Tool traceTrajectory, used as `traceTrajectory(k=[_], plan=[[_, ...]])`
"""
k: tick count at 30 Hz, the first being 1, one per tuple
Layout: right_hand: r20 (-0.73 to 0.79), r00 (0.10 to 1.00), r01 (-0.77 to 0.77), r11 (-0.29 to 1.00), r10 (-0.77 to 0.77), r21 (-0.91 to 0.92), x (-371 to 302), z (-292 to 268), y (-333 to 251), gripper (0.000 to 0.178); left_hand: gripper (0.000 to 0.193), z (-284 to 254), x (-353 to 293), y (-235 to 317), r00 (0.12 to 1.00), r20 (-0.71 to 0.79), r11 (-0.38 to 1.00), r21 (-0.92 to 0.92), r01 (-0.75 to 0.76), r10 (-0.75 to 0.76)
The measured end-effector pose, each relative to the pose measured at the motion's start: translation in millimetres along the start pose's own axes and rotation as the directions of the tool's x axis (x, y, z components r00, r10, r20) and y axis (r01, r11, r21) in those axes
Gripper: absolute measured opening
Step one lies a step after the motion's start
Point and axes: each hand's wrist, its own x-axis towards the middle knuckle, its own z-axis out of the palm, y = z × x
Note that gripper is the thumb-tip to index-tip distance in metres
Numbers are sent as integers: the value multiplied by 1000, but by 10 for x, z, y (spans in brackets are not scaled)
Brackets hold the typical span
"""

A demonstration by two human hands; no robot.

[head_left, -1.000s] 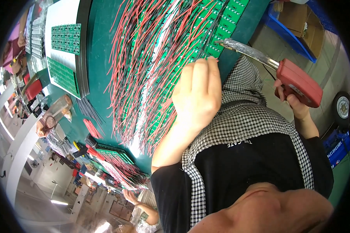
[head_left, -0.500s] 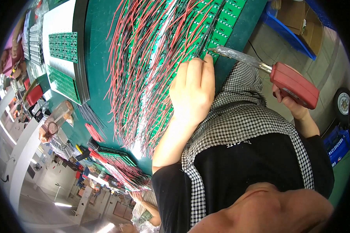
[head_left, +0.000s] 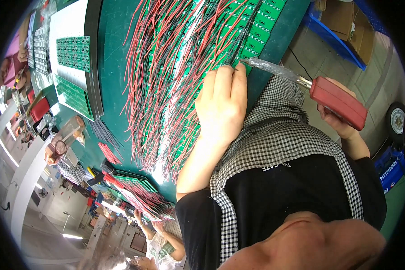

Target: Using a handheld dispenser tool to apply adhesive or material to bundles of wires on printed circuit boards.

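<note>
My right hand [head_left: 339, 119] grips the red handle of a soldering gun [head_left: 337, 102]. Its long wrapped barrel points left, and the tip touches or nearly touches the near edge of a green circuit board panel [head_left: 260, 33]. Beside that tip, my left hand [head_left: 222, 101] rests on the panel with its fingertips closed on a thin black wire [head_left: 235, 55]; the exact pinch is partly hidden by the fingers. Across the panel lie many red and black wires [head_left: 166, 81], spread in a dense layer to the left of my left hand.
On the green table [head_left: 114, 67], more green boards [head_left: 73, 54] lie on a white sheet at the left. Bundles of black wires [head_left: 105, 132] and red wires [head_left: 109, 154] sit nearer, beside a wired board stack [head_left: 135, 184]. Another person [head_left: 166, 243] works beyond. A blue bin [head_left: 337, 40] stands at right.
The soldering gun has shifted slightly left, its tip moving a little along the board edge. My left hand is almost still. The other person has leaned further into view.
</note>
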Motion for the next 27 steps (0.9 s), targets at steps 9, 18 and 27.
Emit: traceTrajectory(k=[9, 18, 27], plan=[[-132, 982, -104, 967, 137, 231, -109, 48, 92, 72, 23, -21, 15, 4, 999, 33, 1000, -5, 20, -20], [-173, 982, -32, 971, 74, 237, -77, -18, 77, 63, 21, -106, 293, 139, 982, -102, 987, 46, -156, 160], [-67, 985, -125, 924, 159, 362, -120, -36, 116, 67, 23, 44, 213, 68, 998, 60, 1000, -14, 17, -16]])
